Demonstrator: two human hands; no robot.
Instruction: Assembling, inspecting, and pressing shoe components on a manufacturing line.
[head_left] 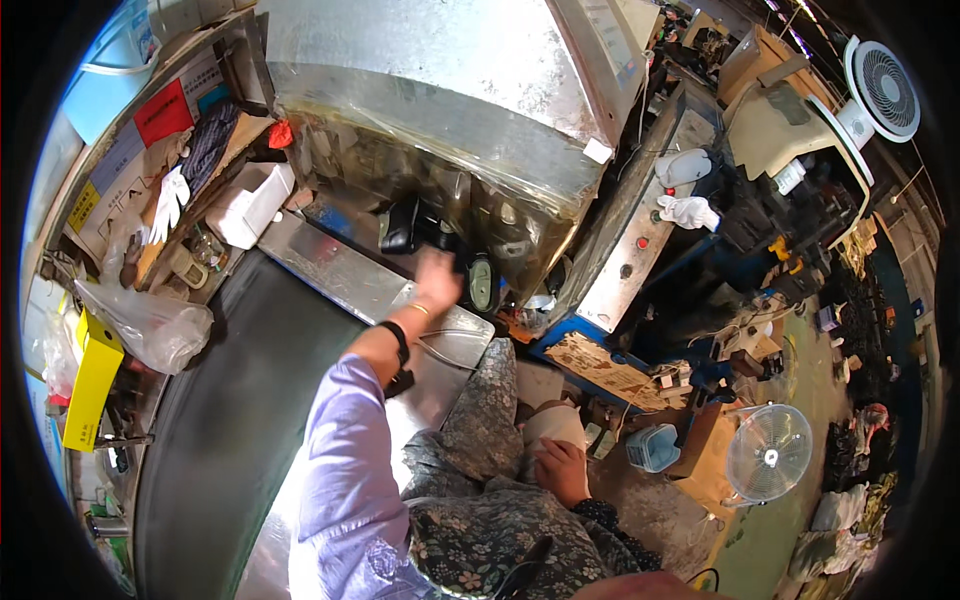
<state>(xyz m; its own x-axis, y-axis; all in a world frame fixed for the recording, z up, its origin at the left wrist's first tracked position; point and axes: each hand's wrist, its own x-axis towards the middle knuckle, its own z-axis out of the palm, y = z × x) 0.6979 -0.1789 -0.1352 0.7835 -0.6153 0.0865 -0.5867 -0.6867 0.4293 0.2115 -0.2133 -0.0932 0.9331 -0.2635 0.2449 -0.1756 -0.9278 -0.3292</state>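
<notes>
My left hand, at the end of a light purple sleeve with a black wristband, reaches to the metal ledge below the machine's hood. Motion blurs its fingers, so their grip is unclear. Close to it lie a black shoe and another dark shoe with a grey-green face showing. Whether the hand touches either is hard to make out. My right hand rests on a pale cloth-like surface by my lap, fingers laid over it and nothing visibly held.
A dark conveyor belt runs along my left, ending at the metal ledge. Above stands a large metal hood with a hanging clear plastic curtain. A machine with a red button and a floor fan stand right.
</notes>
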